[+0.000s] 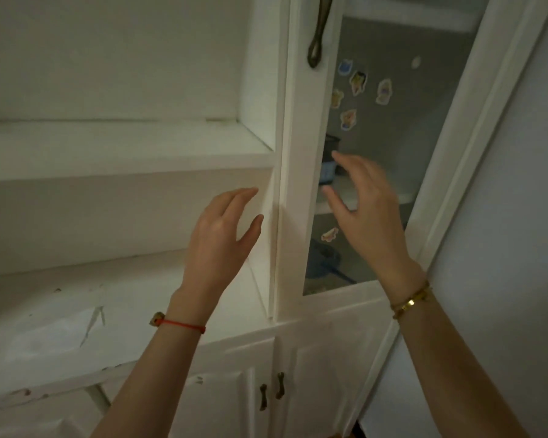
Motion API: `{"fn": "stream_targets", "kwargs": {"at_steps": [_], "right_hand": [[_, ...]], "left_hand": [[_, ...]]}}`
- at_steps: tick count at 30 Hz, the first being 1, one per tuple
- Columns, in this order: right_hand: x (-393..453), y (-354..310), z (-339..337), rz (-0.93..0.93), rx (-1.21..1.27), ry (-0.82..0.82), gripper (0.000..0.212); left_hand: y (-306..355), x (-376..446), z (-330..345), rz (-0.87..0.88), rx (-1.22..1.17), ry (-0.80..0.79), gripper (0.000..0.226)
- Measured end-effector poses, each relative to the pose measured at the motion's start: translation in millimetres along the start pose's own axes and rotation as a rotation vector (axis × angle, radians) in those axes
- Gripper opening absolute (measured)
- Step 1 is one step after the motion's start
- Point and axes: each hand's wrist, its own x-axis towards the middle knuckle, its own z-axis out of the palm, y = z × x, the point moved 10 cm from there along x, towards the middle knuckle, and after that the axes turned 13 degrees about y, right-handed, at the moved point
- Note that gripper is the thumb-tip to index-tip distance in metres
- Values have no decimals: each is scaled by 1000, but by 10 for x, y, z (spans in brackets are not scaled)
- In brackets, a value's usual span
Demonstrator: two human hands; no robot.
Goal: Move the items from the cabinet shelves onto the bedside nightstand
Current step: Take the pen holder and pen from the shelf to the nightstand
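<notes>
Hands raised before a white cabinet point(130, 147) carry nothing: the left hand point(217, 235), fingers loosely spread, hovers near the edge of the bare open shelves, and the right hand point(366, 213), blurred and also spread, reaches in front of a glass door point(389, 147) dotted with stickers point(358, 82). Behind that glass, on an inner shelf, sit a dark item point(331, 143) above a blue item point(326, 173), both too dim to identify. As a judgement, the risk is that the right hand meets glass or door frame instead of the items, or knocks the stacked pair off while groping past the door edge in poor light.
</notes>
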Motion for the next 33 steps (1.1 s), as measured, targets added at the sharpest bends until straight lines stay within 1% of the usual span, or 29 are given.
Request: {"fn": "stream_targets", "kwargs": {"at_steps": [4, 8, 10, 14, 19, 26, 33], "right_hand": [[586, -104, -18, -49, 35, 127, 45], [1001, -247, -73, -86, 51, 249, 47], [1174, -324, -79, -99, 61, 281, 47], [1401, -427, -49, -102, 107, 303, 44], [1522, -386, 38, -60, 145, 311, 37], [1639, -290, 64, 21, 236, 365, 20], [1648, -308, 43, 6, 222, 363, 18]], "left_hand": [[31, 296, 44, 3, 24, 81, 46], [150, 455, 97, 36, 20, 110, 53], [183, 506, 132, 30, 14, 108, 56], [248, 566, 225, 25, 0, 97, 58], [306, 614, 353, 36, -39, 76, 58], [286, 577, 467, 17, -47, 33, 58], [268, 513, 475, 27, -79, 43, 62]]}}
